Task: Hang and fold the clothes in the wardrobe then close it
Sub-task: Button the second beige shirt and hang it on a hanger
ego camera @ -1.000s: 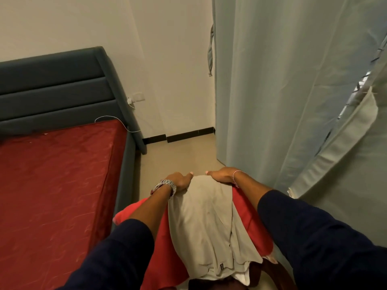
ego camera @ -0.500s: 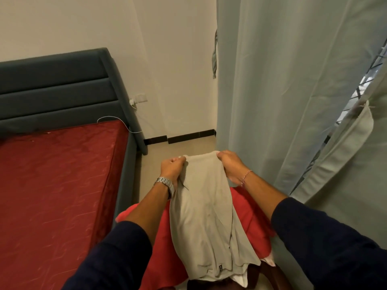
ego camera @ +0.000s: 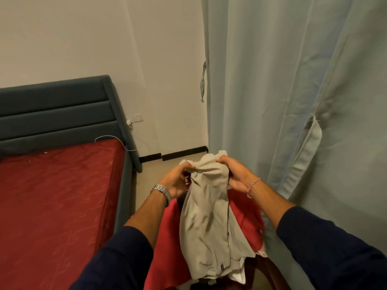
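A beige garment (ego camera: pixel 206 208) is being held up by its top edge, which is being pinched at the left corner by the left hand (ego camera: pixel 178 181) and bunched in the clenched fingers of the right hand (ego camera: pixel 234 174). The cloth is being left to hang down between both forearms, its lower edge being draped over a red garment (ego camera: pixel 169 237) heaped below. The pale grey fabric wardrobe cover (ego camera: pixel 282 91) is being kept just right of the right hand, its flap edge (ego camera: pixel 307 147) hanging loose. A strip of bare floor (ego camera: pixel 155 170) is being left open between the hands and the red bed (ego camera: pixel 54 195), whose dark frame edge (ego camera: pixel 125 185) is lying near the left wrist
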